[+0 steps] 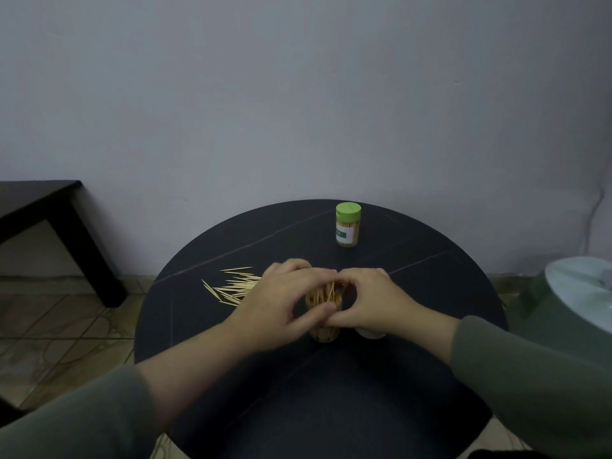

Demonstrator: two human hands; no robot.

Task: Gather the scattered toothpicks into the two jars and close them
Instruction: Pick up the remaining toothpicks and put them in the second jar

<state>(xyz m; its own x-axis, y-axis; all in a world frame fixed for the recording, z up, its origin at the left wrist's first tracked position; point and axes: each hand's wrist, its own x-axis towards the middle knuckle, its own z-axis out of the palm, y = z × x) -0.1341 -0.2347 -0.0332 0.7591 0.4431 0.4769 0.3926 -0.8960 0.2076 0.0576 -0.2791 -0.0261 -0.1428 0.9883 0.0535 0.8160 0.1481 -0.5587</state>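
My left hand (281, 294) and right hand (371, 301) curl round the open jar (323, 303) at the table's (331, 409) near middle, light, tippy, so I hold its sides low while the thin, brittle toothpicks (233, 286) lie left.

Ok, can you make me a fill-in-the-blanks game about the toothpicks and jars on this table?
1. The closed jar at the far side of the table has a ____ lid.
2. The loose toothpicks lie to the ____ of the left hand.
3. The open jar sits between the left hand and the ____ hand.
4. The table top is ____ in shape.

Missing words: green; left; right; round
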